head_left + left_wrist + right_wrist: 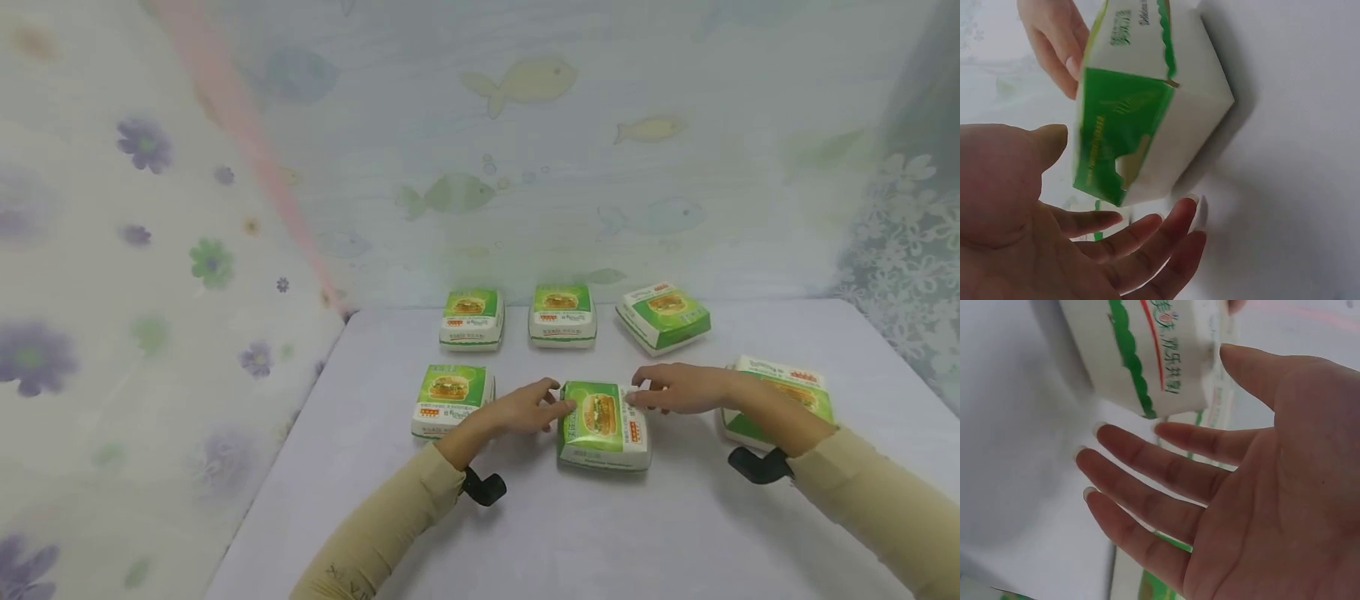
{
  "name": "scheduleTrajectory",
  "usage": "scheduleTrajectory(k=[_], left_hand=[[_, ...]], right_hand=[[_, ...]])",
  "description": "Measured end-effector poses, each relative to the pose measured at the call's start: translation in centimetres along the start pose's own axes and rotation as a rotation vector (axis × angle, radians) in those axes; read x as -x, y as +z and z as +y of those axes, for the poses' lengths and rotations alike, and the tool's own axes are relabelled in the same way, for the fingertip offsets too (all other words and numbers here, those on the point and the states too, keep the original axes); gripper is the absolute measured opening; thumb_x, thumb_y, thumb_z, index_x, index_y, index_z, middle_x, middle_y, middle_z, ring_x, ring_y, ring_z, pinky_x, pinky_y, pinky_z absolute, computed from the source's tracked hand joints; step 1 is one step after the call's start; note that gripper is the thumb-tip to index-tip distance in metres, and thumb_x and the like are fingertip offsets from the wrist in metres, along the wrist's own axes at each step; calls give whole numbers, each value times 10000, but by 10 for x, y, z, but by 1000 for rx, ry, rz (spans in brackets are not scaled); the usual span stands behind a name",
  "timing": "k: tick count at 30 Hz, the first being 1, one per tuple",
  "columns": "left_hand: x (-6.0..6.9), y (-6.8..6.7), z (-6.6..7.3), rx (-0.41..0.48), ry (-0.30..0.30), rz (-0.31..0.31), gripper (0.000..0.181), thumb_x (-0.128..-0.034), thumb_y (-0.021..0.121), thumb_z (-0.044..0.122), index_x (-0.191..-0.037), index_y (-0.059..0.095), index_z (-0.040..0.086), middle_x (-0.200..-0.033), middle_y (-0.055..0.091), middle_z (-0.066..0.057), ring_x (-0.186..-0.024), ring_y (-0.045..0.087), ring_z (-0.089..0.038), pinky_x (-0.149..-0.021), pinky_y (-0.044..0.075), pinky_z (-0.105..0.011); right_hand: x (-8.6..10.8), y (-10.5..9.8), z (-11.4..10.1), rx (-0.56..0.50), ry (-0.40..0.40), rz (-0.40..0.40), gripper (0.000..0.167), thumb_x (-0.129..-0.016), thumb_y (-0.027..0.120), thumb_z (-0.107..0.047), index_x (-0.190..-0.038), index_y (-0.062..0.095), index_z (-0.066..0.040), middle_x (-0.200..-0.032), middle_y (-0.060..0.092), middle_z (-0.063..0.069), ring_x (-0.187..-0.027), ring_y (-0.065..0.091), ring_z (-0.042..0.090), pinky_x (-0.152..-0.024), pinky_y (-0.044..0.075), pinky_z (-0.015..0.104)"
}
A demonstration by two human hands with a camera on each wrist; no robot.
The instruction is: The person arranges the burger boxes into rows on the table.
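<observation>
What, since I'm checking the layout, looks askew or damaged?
The back-right box and the box beneath the right forearm sit angled, unlike the back-middle box. The nearest box has its print sideways. No clear damage shows.

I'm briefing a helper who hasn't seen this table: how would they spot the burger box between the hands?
On the white table, six burger boxes stand in two rows of three. Go to the nearer row and find the middle box. Only this one lies between the left hand and the right hand, its white printed strip on the right hand's side.
</observation>
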State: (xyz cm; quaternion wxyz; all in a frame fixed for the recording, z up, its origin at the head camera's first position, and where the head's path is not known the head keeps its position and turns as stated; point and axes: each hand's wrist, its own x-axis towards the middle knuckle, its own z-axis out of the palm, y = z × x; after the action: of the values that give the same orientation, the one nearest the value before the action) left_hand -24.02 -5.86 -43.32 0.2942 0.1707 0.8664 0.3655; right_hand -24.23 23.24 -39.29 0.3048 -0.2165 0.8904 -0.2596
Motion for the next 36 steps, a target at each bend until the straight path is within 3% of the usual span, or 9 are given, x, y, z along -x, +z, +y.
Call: scheduleTrajectory(k=[6, 9, 14, 19, 25, 32, 36], left_hand=[[15, 2, 3, -53, -17, -5, 679, -1034, 543, 517, -1496, 427, 32, -1162, 650, -70, -966, 617, -163, -921, 493, -380], [19, 6, 5, -58, -2, -24, 669, -1030, 562, 500, -1480, 441, 20, -1226, 636, -89, -1052, 603, -185, -927, 495, -371], [18, 6, 3, -71, 26, -39, 643, -1049, 544, 470, -1497, 423, 26, -1334, 593, -138, -1034, 636, -185, -900, 509, -349], [12, 0, -1, -99, 16, -20, 623, -1071, 487, 476, -1522, 402, 55, -1341, 598, -156, -914, 654, -151, -868, 509, -349], [10, -3, -3, -114, 26, 8, 622, -1078, 452, 493, -1518, 419, 55, -1364, 582, -167, -992, 655, -190, -929, 509, -383], [15, 6, -4, -131, 26, 12, 631, -1058, 496, 510, -1507, 451, 69, -1377, 581, -134, -1212, 575, -248, -1000, 489, -394], [17, 11, -4, -130, 15, 19, 628, -1056, 502, 510, -1501, 460, 68, -1386, 578, -130, -1230, 565, -239, -1010, 489, -383]], right_hand=[[0, -8, -5, 34, -38, 22, 528, -1055, 555, -416, -1360, 553, 15, -1172, 676, 88, -988, 668, 240, -799, 560, 398], [-3, -7, -3, 28, -46, 18, 528, -1061, 545, -405, -1363, 551, 28, -1186, 672, 109, -999, 673, 249, -818, 564, 425], [-7, -2, -1, 17, -25, 6, 533, -1064, 530, -429, -1369, 575, 6, -1194, 668, 90, -1012, 664, 225, -847, 556, 441], [-4, 3, 0, 35, -38, 4, 447, -1065, 524, -427, -1240, 665, -40, -1088, 669, 30, -971, 640, 203, -810, 540, 412], [0, 4, -3, 77, -67, 21, 406, -1060, 535, -421, -1169, 704, -68, -1051, 670, 2, -953, 624, 174, -800, 533, 375], [-3, 2, -9, 99, -89, 79, 482, -1066, 527, -410, -1279, 644, 6, -1199, 682, 123, -1115, 635, 325, -898, 550, 493], [-8, 7, -10, 94, -91, 79, 538, -1073, 505, -432, -1340, 605, 23, -1286, 645, 204, -1207, 597, 408, -969, 514, 561]])
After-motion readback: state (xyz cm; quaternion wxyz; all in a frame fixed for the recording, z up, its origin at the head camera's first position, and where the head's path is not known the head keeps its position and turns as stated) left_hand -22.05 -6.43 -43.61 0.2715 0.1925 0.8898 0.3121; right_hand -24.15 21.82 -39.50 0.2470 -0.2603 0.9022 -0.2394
